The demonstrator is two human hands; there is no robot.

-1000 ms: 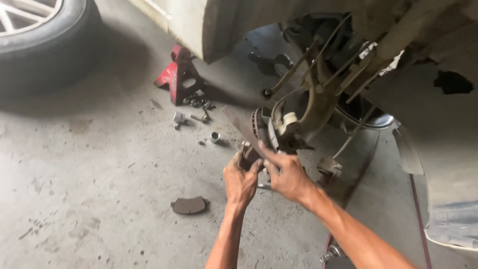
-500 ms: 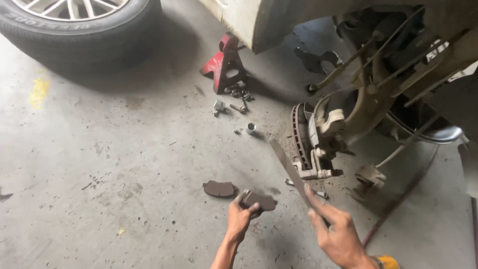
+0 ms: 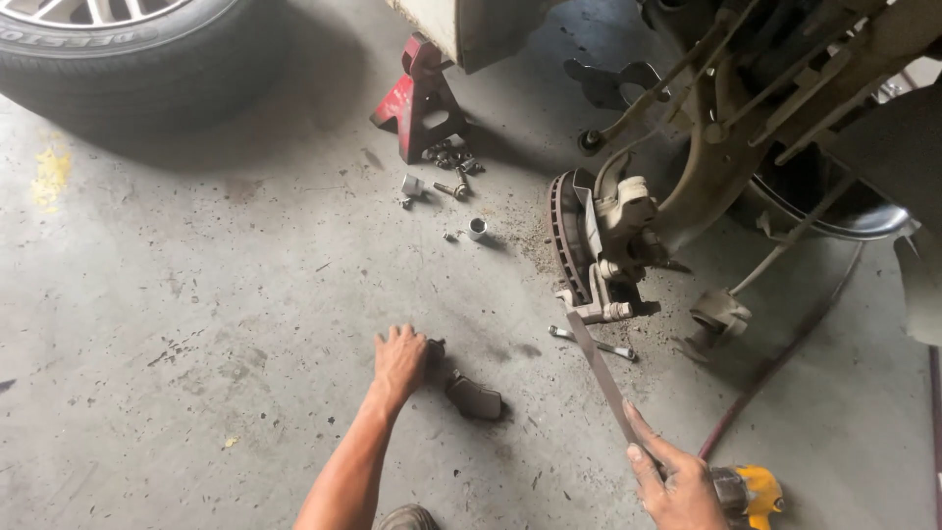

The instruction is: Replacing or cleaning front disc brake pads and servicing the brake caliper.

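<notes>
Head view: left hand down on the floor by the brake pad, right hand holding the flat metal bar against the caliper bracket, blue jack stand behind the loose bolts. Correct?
Not quite: the jack stand is red, not blue, as the head view shows. The rest holds: the left hand is down on the floor beside the brake pad, the right hand holds the flat metal bar up to the caliper bracket, and the stand sits behind the loose bolts.

The left hand [image 3: 400, 361] reaches forward on a nearly straight bare arm, palm down, fingers curled low and knuckles up. The right hand [image 3: 675, 481] sits low at the right, nearer the body, fingers wrapped closed, forefinger stretched forward. The hands are well apart.
</notes>
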